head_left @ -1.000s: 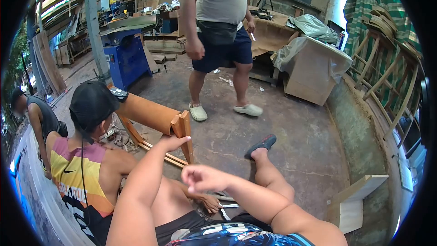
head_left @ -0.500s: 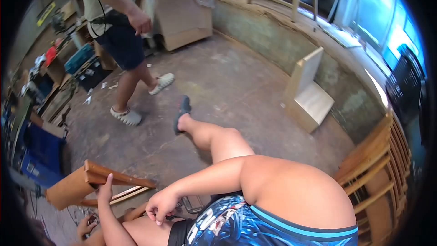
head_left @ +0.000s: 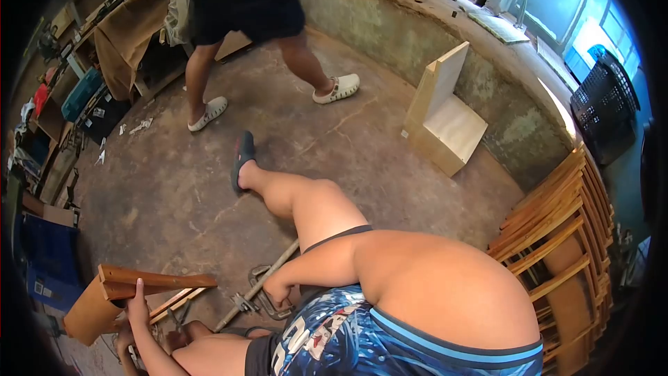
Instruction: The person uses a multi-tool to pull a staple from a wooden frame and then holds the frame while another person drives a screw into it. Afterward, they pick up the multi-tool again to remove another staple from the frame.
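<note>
My left hand (head_left: 137,308) is closed around the edge of a brown wooden frame (head_left: 153,280) with a broad panel, tilted at the lower left. Its thumb lies along the near rail. At the lower middle, my right hand (head_left: 279,288) is down by the floor, fingers curled together at a metal C-clamp (head_left: 278,312); the fingertips are partly hidden. Beside it a long bar clamp (head_left: 240,304) lies diagonally on the floor. Below my left hand, another hand-like shape (head_left: 125,340) is partly hidden behind my forearm.
Another person in white clogs (head_left: 337,89) walks across the far floor. An L-shaped plywood piece (head_left: 452,125) stands by the low concrete wall (head_left: 511,115). Slatted wooden frames (head_left: 557,237) are stacked at the right, below a black basket (head_left: 604,108). A blue bin (head_left: 50,254) sits at the left.
My right hand has moved from above my lap down to the C-clamp. My left hand keeps hold of the wooden frame. The other person has stepped to the right, and the view has shifted.
</note>
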### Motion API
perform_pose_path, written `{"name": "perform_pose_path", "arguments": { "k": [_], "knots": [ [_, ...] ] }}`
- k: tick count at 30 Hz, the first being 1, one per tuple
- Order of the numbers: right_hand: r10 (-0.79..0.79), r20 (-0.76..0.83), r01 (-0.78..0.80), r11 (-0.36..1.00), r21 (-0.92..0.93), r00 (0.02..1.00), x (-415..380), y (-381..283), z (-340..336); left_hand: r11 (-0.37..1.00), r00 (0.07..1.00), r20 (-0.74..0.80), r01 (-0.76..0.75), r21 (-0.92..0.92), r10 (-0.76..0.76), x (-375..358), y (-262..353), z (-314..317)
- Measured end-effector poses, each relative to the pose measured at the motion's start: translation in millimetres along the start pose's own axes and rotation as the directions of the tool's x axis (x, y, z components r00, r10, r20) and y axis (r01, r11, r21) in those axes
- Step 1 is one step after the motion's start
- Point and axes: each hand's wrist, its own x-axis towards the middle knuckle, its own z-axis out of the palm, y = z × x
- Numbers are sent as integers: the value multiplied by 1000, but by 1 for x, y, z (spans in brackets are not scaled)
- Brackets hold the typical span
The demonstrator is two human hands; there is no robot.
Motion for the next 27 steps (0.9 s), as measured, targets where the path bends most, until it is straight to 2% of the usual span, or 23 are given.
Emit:
{"name": "perform_pose_path", "arguments": {
  "k": [1,4,6,7,9,13,16,19,22,25,27],
  "knots": [
    [-30,-11,30,1000,8,999,8,1,1,999,999,-19,-33,-16,33,4,-5,2],
    [-195,-121,170,967,-191,973,48,24,16,991,992,-78,-107,-83,101,34,-34,8],
    [-75,-39,67,984,-163,996,53,34,17,981,989,-95,-125,-147,112,50,-48,12],
    [-15,3,15,989,-150,1000,50,36,14,980,993,-80,-104,-172,92,40,-35,12],
    [18,11,-17,994,-111,1000,36,34,3,973,997,-50,-61,-223,51,18,-12,12],
    [16,-13,-16,999,-51,1000,23,35,-8,979,990,-125,-84,-185,61,22,-14,16],
    [41,70,-36,997,-75,997,6,28,-17,981,992,-121,-65,-184,43,24,-15,15],
    [-12,287,2,999,34,958,-29,15,-32,969,994,-95,-81,-232,60,38,-26,18],
    [-125,586,-51,960,274,800,2,23,-14,976,997,-75,-41,-214,26,42,-25,15],
    [-143,651,-34,967,251,746,-5,11,-12,975,998,-66,-22,-220,7,42,-18,16],
    [-116,590,-3,980,197,799,-32,-3,-22,974,997,-79,0,-226,-18,50,-23,17]
  ]
}}
